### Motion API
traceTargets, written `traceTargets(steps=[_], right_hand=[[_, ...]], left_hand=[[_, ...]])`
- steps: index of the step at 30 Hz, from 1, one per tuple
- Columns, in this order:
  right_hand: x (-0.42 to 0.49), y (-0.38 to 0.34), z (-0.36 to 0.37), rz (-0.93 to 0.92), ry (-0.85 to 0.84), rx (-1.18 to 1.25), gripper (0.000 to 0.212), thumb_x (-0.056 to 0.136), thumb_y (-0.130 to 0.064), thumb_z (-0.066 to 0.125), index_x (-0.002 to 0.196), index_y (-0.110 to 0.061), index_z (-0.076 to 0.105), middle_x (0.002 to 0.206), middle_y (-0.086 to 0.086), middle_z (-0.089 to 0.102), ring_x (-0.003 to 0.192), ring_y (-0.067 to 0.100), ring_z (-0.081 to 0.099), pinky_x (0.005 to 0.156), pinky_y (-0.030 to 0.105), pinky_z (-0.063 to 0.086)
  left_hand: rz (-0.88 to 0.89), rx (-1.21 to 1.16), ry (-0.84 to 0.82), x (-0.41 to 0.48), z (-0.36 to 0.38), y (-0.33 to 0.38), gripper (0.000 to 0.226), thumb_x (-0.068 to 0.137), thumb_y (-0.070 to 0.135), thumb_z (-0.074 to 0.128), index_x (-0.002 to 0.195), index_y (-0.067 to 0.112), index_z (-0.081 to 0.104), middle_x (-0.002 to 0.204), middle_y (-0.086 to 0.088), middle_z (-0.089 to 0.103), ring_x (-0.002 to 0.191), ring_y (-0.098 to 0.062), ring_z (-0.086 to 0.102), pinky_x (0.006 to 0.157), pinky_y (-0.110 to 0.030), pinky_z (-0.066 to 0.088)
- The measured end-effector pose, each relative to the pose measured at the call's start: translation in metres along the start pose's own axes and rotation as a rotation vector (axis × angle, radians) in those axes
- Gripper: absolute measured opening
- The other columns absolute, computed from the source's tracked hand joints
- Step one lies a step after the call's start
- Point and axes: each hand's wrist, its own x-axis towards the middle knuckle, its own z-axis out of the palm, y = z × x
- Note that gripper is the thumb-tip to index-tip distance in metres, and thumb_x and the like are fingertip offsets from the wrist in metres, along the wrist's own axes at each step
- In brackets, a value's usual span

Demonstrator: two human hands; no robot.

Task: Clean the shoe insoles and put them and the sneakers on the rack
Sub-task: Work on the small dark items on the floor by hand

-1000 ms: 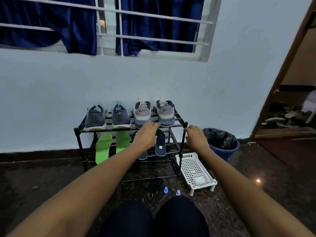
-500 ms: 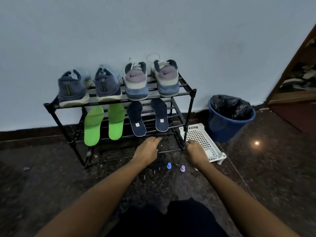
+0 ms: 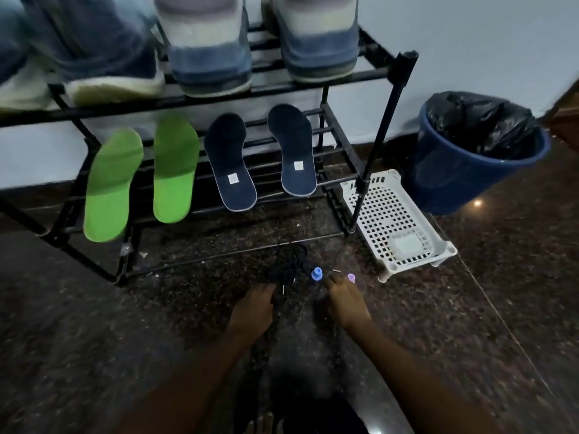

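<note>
The black shoe rack (image 3: 386,120) stands against the wall. On its top shelf sit a grey-blue sneaker pair (image 3: 103,57) and a white-and-blue pair (image 3: 206,48), all cut off by the top edge. Two green insoles (image 3: 109,186) and two navy insoles (image 3: 294,151) lean on the middle shelf. My left hand (image 3: 253,308) is low on the floor, its fingertips touching a tangle of black laces (image 3: 291,261). My right hand (image 3: 346,302) reaches down beside it, fingers stretched between a small blue cap (image 3: 317,273) and a purple piece (image 3: 351,278). Neither hand holds anything.
A white perforated basket (image 3: 391,220) lies upside down on the floor at the rack's right foot. Behind it stands a blue bin (image 3: 454,183) lined with a black bag. The floor is dark speckled stone, and my knees show at the bottom edge.
Both hands left the rack's top shelf and dropped to the floor in front of it. My view tilted down and closer, so the window is gone from sight.
</note>
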Motion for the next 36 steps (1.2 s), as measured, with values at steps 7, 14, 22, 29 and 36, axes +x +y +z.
traceTargets(steps=[7,14,22,29,36], right_hand=[[0.031,-0.017,0.038,-0.149,0.079,0.033,0.035,0.042,0.009,0.074,0.072,-0.007,0.063,0.071,0.012,0.058,0.063,0.033,0.059,0.060,0.030,0.049],[0.040,-0.040,0.069,-0.247,0.077,-0.009,0.045,0.040,-0.004,0.085,0.082,-0.010,0.071,0.085,0.011,0.064,0.061,0.024,0.059,0.048,0.021,0.045],[0.032,-0.039,0.085,-0.060,0.126,0.232,0.028,0.054,0.020,0.067,0.075,0.002,0.063,0.082,0.016,0.057,0.064,0.033,0.056,0.055,0.032,0.049],[0.034,-0.072,0.070,-0.036,0.228,0.431,0.043,0.066,0.020,0.049,0.102,0.003,0.063,0.097,0.018,0.057,0.086,0.036,0.055,0.081,0.036,0.043],[0.041,-0.085,0.057,-0.152,0.195,0.539,0.055,0.070,0.016,0.049,0.119,-0.006,0.057,0.118,0.011,0.058,0.104,0.029,0.053,0.091,0.029,0.041]], left_hand=[[-0.132,-0.084,0.073,0.028,0.036,-0.018,0.040,0.097,0.010,0.041,0.136,0.017,0.044,0.136,-0.004,0.045,0.125,-0.021,0.044,0.099,-0.030,0.038],[-0.144,-0.110,0.194,0.037,0.051,-0.032,0.036,0.093,0.001,0.047,0.128,0.011,0.050,0.136,-0.006,0.037,0.123,-0.023,0.042,0.098,-0.033,0.042],[-0.351,-0.326,0.215,0.041,0.045,-0.040,0.028,0.093,0.001,0.051,0.121,0.001,0.053,0.134,-0.013,0.037,0.098,-0.026,0.056,0.082,-0.023,0.040],[-0.403,-0.459,0.310,0.038,0.032,-0.036,0.013,0.084,0.001,0.063,0.096,-0.004,0.066,0.106,-0.006,0.051,0.085,-0.020,0.058,0.078,-0.012,0.038],[-0.342,-0.682,0.305,0.025,0.002,-0.016,0.008,0.084,0.007,0.060,0.079,0.010,0.065,0.077,-0.003,0.064,0.077,-0.018,0.059,0.059,-0.017,0.039]])
